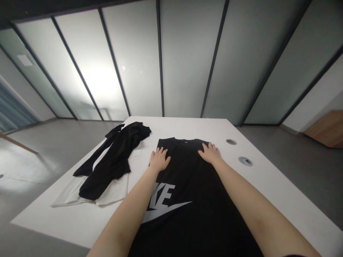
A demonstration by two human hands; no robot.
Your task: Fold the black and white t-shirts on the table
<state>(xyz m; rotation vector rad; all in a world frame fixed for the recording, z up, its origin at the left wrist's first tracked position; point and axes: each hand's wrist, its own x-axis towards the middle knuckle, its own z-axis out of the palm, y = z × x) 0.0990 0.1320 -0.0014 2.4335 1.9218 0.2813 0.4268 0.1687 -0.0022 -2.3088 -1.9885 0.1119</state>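
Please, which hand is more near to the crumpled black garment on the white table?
Left. The left hand rests on the black Nike T-shirt, to the right of the crumpled black garment with a gap between them; the right hand rests farther away, on the shirt's far side.

Walls: frosted glass panels (187, 60), blk metal frames (160, 60)
Light: bright glare (102, 80) thru glass, upper L
Floor: grey floor (294, 171), kinda shiny
Furniture: white table (80, 228), wood cabinet (328, 128) far R

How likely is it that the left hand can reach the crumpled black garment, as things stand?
Likely yes: the left hand rests on the black T-shirt beside the crumpled black garment, and only a strip of white table lies between them.
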